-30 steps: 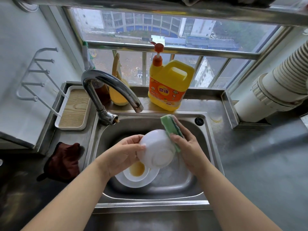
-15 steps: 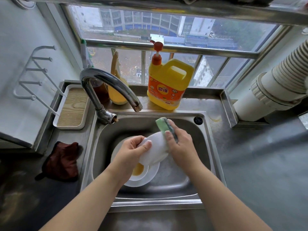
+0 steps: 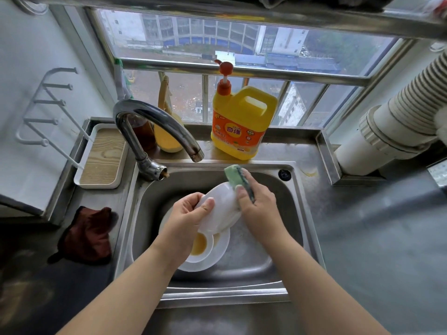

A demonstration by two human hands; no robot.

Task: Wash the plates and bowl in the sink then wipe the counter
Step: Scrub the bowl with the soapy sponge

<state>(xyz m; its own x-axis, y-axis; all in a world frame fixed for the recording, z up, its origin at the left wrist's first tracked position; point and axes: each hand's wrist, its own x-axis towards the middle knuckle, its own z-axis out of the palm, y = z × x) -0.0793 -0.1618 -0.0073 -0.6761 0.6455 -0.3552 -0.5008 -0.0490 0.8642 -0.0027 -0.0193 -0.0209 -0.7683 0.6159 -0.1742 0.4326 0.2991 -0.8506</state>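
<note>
While L hand (image 3: 187,215) grips white bowl (image 3: 221,209), thumb on its outside, R hand (image 3: 257,204) pinches sponge (image 3: 238,178) vs bowl's far side, over sink (image 3: 285,213).

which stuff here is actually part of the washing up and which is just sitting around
In use: white bowl, green sponge, both hands (left, right), stacked dishes, sink, dish soap.

Lying about: wooden tray, white rack, brown cloth, for now.

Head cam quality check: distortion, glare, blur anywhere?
Head view: wide-angle bend bows the window rail and sink edges; daylight comes from the window, with soft sheen on the faucet; the left hand, right hand, bowl and sponge read sharp, the counter corners look smeared.
</note>
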